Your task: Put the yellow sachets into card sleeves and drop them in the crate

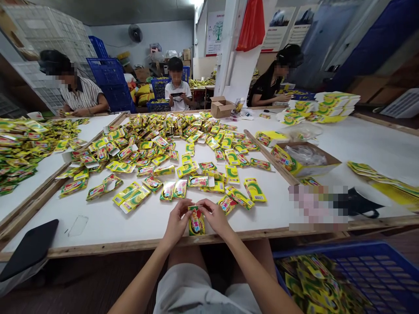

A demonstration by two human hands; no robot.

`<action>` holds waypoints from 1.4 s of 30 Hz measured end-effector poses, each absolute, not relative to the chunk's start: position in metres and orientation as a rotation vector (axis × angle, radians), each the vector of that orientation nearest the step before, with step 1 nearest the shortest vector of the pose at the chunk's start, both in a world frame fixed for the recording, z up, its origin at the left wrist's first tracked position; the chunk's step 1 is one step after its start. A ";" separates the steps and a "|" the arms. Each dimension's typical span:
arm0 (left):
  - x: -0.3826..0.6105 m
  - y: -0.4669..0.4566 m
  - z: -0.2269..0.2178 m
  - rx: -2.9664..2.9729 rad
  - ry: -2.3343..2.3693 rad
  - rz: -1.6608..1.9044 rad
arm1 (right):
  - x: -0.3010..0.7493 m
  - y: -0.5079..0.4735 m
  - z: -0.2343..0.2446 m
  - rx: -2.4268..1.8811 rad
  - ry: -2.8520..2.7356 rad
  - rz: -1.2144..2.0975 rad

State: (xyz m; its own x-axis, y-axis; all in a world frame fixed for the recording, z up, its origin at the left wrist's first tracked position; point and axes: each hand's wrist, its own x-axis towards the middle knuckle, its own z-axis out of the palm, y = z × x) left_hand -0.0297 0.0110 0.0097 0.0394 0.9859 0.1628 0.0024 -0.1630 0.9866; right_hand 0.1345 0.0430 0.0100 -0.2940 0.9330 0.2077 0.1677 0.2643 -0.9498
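Note:
Both my hands are at the near edge of the white table, pinching the top end of one small printed carton [196,222]. It is yellow, green and red with pastel lettering, and stands with its lower end by the wooden edge strip. My left hand [179,220] grips its upper left corner, and my right hand [214,216] grips the upper right. The fingers partly hide the carton's top flap. Just beyond lie two small cartons side by side [173,190], with more loose cartons [186,169] spread and heaped farther back.
Wooden strips [271,159] divide the table. On the right are an open yellow box [307,159] with clear plastic and stacked flat cartons [382,176]. A blue crate [369,248] of cartons stands below right. A black phone-like slab [31,248] lies left. Three people sit across the table.

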 end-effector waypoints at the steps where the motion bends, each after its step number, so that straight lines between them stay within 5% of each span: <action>1: -0.029 0.009 0.011 1.367 1.130 1.290 | 0.135 0.041 0.012 -1.030 -1.699 1.095; 42: -0.038 0.033 0.030 1.412 1.223 1.120 | 0.132 0.029 0.013 -1.066 -1.584 1.164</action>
State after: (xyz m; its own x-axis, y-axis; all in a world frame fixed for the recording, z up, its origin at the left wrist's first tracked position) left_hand -0.0382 0.0332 0.0304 0.0895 0.9940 0.0627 0.1495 -0.0756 0.9859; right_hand 0.1319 0.0291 0.0132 -0.2494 0.9557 0.1564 0.1362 0.1945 -0.9714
